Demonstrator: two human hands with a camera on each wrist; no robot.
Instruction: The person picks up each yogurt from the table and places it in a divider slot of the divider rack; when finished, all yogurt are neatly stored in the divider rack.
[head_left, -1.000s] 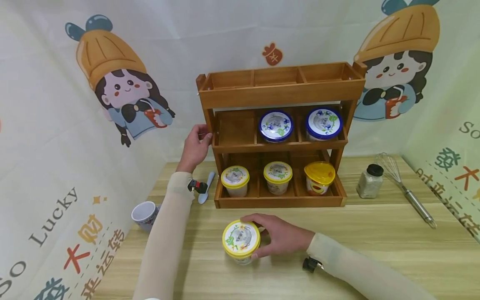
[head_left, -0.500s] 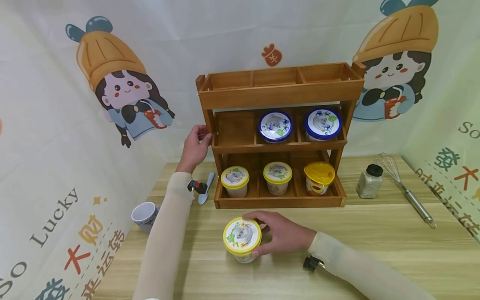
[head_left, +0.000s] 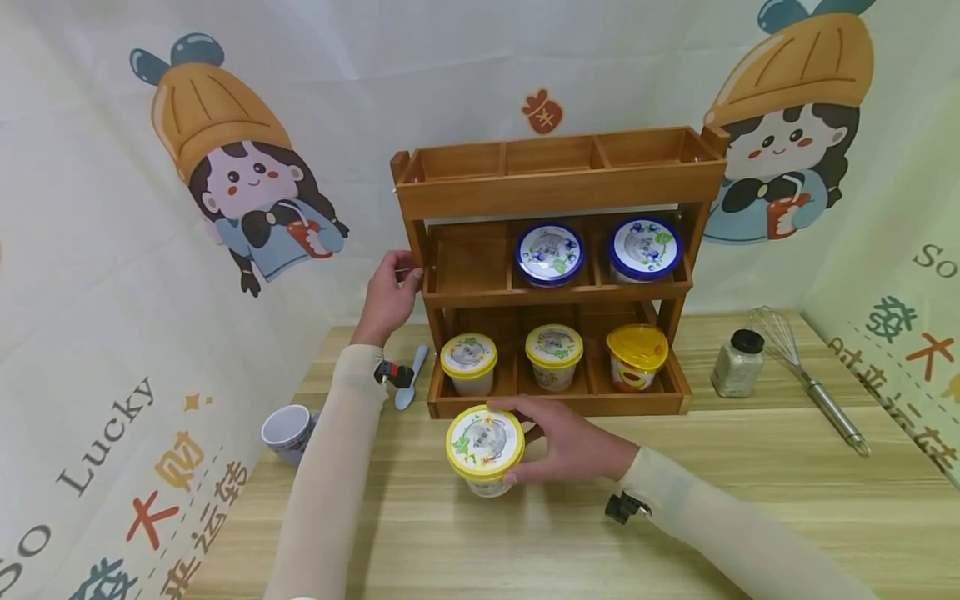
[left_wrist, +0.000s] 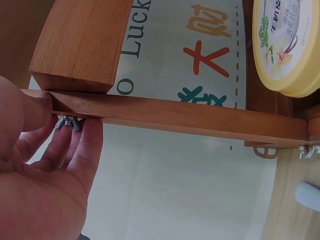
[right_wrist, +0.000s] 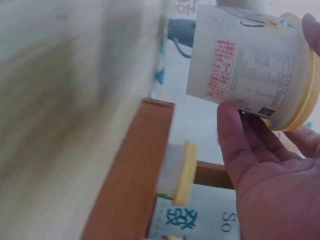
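Observation:
A yellow-lidded white cup (head_left: 484, 450) (right_wrist: 250, 60) is lifted off the wooden table, in front of the wooden rack (head_left: 558, 192). My right hand (head_left: 558, 446) (right_wrist: 265, 165) grips it by the lid rim and side. My left hand (head_left: 390, 293) (left_wrist: 45, 165) holds the rack's left upright post (left_wrist: 165, 112), thumb and fingers around a wing nut there. The rack's lowest shelf holds three yellow-lidded cups (head_left: 468, 363); the middle shelf holds two blue-lidded cups (head_left: 550, 252), its left bay bare. The top tray is bare.
A patterned mug (head_left: 288, 432) lies at the table's left edge, and a pale blue spoon (head_left: 410, 379) lies beside the rack's left foot. Right of the rack stand a spice jar (head_left: 737, 363) and a metal whisk (head_left: 813, 383). Printed backdrop cloth (head_left: 150, 250) walls the table.
My right hand has raised the yellow-lidded cup off the table and carried it toward the rack. The left hand stays on the rack post.

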